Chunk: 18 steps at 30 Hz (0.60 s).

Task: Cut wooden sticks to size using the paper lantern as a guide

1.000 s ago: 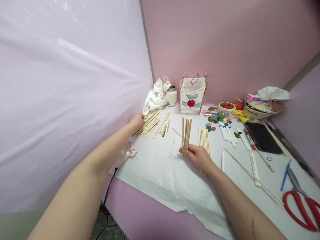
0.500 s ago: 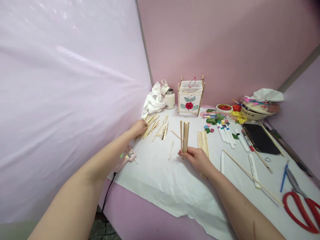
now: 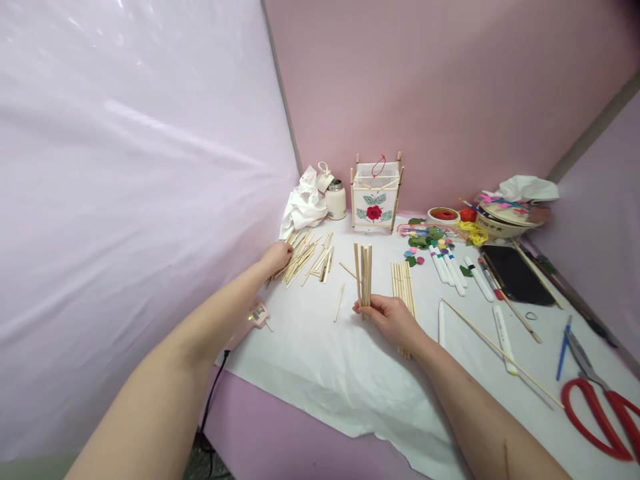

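My right hand is closed round a small upright bunch of thin bamboo sticks, held above the white sheet. Just right of it, partly covered by that wrist, a row of longer sticks lies side by side. My left hand reaches to the edge of a loose pile of bamboo sticks, fingers curled in among them; what the fingertips grip is hidden. A smaller group of short sticks lies beside that pile, and a single stick rests between my hands.
At the back stand a stick-framed lantern with a rose and a white jar. A pink glue gun with a cord lies under my left forearm. To the right are markers, a phone and red-handled scissors.
The view has shifted slightly, moving most things a little left in the picture. My left hand stays at the pile with its fingers shifted slightly; my right hand still holds the bunch upright.
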Motion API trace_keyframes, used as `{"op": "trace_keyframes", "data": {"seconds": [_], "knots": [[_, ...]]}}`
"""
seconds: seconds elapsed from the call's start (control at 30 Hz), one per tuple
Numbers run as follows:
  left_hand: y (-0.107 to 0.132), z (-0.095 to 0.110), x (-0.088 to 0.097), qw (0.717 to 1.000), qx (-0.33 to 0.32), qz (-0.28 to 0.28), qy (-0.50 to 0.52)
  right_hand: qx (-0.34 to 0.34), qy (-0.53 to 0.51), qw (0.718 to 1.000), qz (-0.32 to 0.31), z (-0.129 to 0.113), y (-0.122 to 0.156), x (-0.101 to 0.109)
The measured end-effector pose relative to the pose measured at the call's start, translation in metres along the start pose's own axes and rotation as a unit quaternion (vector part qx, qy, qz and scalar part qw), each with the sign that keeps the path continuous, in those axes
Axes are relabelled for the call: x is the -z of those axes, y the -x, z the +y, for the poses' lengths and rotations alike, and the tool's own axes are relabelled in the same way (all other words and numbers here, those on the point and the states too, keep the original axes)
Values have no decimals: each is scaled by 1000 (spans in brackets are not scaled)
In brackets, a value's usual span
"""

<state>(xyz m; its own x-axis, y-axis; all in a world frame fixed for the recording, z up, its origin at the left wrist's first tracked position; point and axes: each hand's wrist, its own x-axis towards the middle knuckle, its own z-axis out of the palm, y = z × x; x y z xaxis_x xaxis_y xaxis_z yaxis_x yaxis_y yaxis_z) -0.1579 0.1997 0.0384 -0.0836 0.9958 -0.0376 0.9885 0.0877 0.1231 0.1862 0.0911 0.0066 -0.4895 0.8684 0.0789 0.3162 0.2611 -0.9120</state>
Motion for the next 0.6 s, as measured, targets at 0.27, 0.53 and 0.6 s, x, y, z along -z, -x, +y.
{"op": "trace_keyframes", "data": {"seconds": [0.27, 0.53, 0.6], "knots": [[-12, 9, -2, 996, 86, -19, 1, 3, -5, 1000, 0, 0, 0, 0], [-4, 10, 11, 985, 113, 16, 127, 7, 0, 1000, 1, 2, -2, -1], [8, 14, 18, 975, 118, 31, 184, 9, 1, 1000, 1, 2, -2, -1]]}}
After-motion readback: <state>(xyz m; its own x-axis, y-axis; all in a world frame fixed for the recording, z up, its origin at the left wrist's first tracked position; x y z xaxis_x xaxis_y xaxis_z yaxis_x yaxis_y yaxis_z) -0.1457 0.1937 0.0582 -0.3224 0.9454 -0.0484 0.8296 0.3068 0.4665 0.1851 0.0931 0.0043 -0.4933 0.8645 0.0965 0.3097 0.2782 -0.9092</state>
